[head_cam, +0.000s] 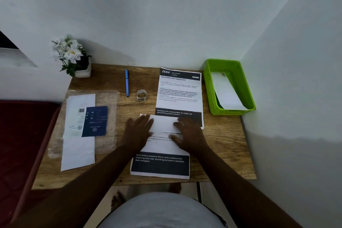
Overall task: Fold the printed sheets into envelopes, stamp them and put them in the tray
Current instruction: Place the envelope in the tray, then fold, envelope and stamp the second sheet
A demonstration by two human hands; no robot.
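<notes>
Both hands lay flat with fingers spread on a printed sheet (162, 153) at the front of the wooden tabletop (222, 144), the left hand (137, 131) and right hand (188, 135) pressing down its folded-over top flap. A second sheet (179, 94) lay just behind it, its lower edge under the fold. A green tray (209, 87) at the right corner held a white envelope (227, 92). A blue pen (127, 82), tape roll (141, 95) and flowers (71, 55) sat farther back.
</notes>
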